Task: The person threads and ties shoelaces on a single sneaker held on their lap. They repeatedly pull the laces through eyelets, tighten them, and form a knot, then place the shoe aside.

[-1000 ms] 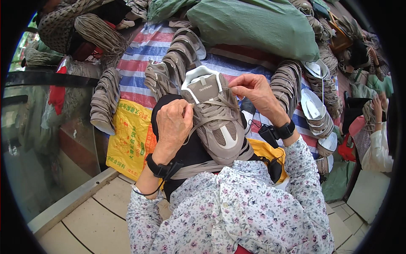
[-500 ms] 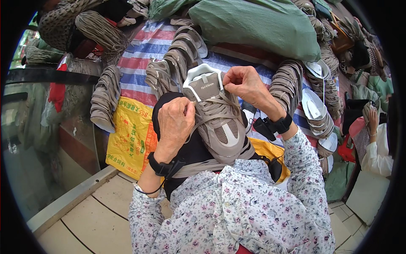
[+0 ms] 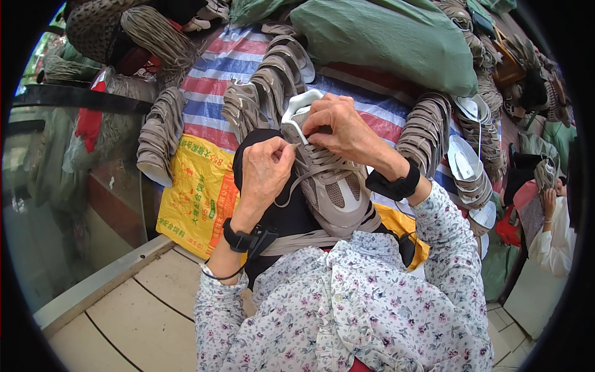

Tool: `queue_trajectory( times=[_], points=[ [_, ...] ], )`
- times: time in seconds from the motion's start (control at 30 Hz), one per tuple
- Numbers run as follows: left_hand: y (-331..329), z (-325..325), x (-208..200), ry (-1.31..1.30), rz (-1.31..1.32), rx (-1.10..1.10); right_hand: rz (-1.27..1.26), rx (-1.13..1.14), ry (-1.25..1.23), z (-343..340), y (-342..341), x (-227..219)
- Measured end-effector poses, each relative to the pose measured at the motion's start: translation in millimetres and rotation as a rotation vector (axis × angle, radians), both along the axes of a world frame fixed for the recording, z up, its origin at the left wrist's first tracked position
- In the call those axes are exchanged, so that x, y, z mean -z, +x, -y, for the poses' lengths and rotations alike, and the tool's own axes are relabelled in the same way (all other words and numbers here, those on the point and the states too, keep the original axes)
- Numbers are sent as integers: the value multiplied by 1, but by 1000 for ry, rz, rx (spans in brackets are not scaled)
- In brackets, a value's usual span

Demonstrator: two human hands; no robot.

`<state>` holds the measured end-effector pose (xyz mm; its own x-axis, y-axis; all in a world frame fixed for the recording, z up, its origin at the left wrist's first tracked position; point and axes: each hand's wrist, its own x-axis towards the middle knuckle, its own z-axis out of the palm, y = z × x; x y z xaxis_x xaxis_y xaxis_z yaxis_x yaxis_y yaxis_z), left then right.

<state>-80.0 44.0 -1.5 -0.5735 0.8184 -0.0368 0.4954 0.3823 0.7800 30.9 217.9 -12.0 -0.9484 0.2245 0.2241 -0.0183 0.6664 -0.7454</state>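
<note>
A grey-brown sneaker with a white collar lining rests on my lap, toe towards me. Its flat laces criss-cross the front, and one length loops out on the left side. My left hand is closed beside the shoe, thumb and forefinger pinching a lace, whose tip pokes out towards the upper eyelets. Over the tongue, my right hand has its fingers curled and pressed together at the left eyelet edge. What those fingers grip is hidden beneath them.
Nested rows of similar shoe uppers stand on a striped sheet ahead. A yellow printed sack lies at my left, by a glass panel. Large green sacks lie beyond. Another person sits at far right.
My right hand has moved left from the right edge of the tongue to its left eyelets, covering the tongue. My left hand stays closed on the lace, close to the shoe.
</note>
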Motion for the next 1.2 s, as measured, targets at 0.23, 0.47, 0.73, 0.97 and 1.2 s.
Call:
queue_trajectory(
  times=[0.23, 0.47, 0.73, 0.97, 1.2],
  points=[
    [1, -11, 0, -20, -68, 9, 54, -75, -130, -1, -10, 3],
    [2, -5, 0, -3, -89, 4, -91, -25, 229, -1, -1, -2],
    [1, -16, -4, 214, 13, -31, 2, 451, -25, -131, 55, -15],
    [39, -46, -23, 123, -204, 110, -32, 981, 201, -194, 115, 22],
    [56, -50, -19, 12, -341, 114, -101, 961, -585, -194, 153, 37]
  ],
)
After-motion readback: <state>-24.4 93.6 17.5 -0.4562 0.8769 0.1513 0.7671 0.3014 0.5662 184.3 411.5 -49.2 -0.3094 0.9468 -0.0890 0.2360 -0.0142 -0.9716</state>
